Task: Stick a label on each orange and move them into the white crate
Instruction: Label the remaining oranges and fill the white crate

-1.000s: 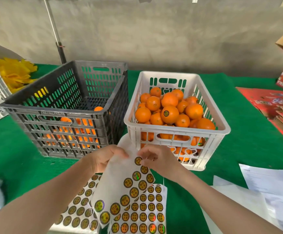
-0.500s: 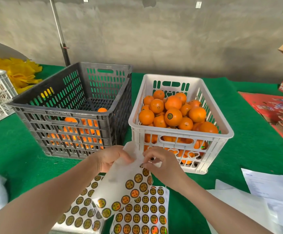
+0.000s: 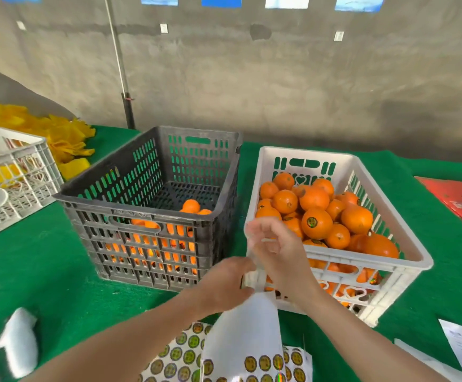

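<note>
Head view: your left hand [image 3: 224, 283] grips the top edge of the label sheet [image 3: 247, 343], which rises curled from the near edge of the green table [image 3: 45, 271]. Your right hand [image 3: 275, 252] is just above it with its fingers curled, too blurred to tell whether it pinches a label. This hand is in front of the near left corner of the white crate [image 3: 362, 260], which is heaped with oranges [image 3: 316, 223] and stands right of the table's centre. The dark crate [image 3: 147, 216] stands just beside it, a few oranges inside.

Orange fruit [image 3: 316, 222], white crate [image 3: 334, 256]
</note>
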{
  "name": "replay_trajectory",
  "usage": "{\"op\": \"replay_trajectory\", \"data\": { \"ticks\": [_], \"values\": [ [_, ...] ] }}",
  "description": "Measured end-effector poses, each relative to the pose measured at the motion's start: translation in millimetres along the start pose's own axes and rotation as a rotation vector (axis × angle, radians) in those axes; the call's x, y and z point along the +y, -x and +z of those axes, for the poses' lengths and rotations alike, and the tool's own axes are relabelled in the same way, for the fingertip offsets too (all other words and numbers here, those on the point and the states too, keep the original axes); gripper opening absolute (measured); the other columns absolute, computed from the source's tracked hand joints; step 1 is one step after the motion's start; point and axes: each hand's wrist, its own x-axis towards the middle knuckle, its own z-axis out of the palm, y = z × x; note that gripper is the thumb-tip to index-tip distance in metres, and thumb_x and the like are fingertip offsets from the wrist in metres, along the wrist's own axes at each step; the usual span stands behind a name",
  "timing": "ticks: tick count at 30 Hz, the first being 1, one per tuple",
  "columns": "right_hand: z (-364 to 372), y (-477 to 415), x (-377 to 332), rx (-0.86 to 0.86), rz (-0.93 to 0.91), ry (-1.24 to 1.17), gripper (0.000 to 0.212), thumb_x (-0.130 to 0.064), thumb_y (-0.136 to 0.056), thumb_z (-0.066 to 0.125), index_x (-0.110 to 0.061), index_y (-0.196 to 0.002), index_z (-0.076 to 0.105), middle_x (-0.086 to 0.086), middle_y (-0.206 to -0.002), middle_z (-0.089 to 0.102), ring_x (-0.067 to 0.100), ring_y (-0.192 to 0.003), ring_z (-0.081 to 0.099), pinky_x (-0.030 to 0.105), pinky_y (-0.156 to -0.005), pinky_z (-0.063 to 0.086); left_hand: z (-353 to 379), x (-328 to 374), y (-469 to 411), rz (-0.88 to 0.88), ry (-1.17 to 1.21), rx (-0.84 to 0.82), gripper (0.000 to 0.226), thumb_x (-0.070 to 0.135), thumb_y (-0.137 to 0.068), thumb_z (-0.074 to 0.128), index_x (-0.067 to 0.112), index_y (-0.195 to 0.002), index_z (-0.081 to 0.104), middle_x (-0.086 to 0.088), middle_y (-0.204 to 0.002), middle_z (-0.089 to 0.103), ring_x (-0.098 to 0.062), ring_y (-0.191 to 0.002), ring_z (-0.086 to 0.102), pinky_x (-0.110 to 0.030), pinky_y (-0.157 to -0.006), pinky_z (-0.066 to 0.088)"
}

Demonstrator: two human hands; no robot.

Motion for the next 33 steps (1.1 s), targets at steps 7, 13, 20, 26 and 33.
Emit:
{"op": "replay_trajectory", "data": {
  "ticks": [7, 13, 20, 26, 33],
  "values": [
    [67, -96, -23, -0.001, -0.246, 0.190, 0.048, -0.010, -0.093, 0.054, -0.028, -0.135, 0.039, -0.007, -0.104, 0.055, 0.004, -0.101, 0.050, 0.022, -0.089, 0.044, -133, -59, 27, 0.138, 0.105, 0.684, 0.010, 0.005, -0.082, 0.057, 0.010, -0.087, 0.065, 0.009, -0.055, 0.053, -0.013, -0.048, 0.050, -0.012, -0.046, 0.033],
    [114, -154, -13, -0.208, -0.101, 0.446, 0.079, -0.009, -0.092, 0.056, -0.028, -0.151, 0.007, 0.010, -0.121, 0.053, 0.025, -0.111, 0.052, 0.044, -0.093, 0.046, -208, -137, -47, -0.256, -0.183, 0.144, 0.022, 0.015, -0.088, 0.065, 0.010, -0.110, 0.066, -0.004, -0.108, 0.067, -0.019, -0.099, 0.063, -0.019, -0.081, 0.044],
    [117, -159, -1, -0.368, 0.008, 0.618, 0.093, -0.008, -0.091, 0.054, -0.041, -0.146, -0.014, -0.003, -0.083, 0.043, 0.013, -0.070, 0.050, 0.028, -0.055, 0.036, -166, -159, -134, -0.319, -0.368, -0.666, 0.069, 0.028, -0.084, 0.072, 0.013, -0.142, 0.037, -0.014, -0.132, 0.053, -0.030, -0.100, 0.062, -0.032, -0.081, 0.052],
    [117, -158, 2, -0.350, 0.011, 0.582, 0.093, -0.006, -0.091, 0.051, -0.041, -0.145, -0.015, 0.000, -0.074, 0.044, 0.023, -0.097, 0.060, 0.036, -0.060, 0.047, -112, -171, -142, -0.475, -0.372, -0.806, 0.032, 0.024, -0.094, 0.057, 0.016, -0.124, 0.052, -0.009, -0.130, 0.050, -0.026, -0.087, 0.054, -0.036, -0.065, 0.049],
    [109, -159, 1, -0.026, 0.054, 0.251, 0.080, 0.003, -0.091, 0.048, -0.036, -0.149, 0.008, -0.004, -0.118, 0.045, 0.006, -0.098, 0.050, 0.019, -0.082, 0.044, -189, -149, -121, -0.171, 0.262, -0.430, 0.069, 0.003, -0.071, 0.078, 0.031, -0.126, 0.048, -0.002, -0.127, 0.049, -0.022, -0.106, 0.058, -0.036, -0.079, 0.059]
  ]
}}
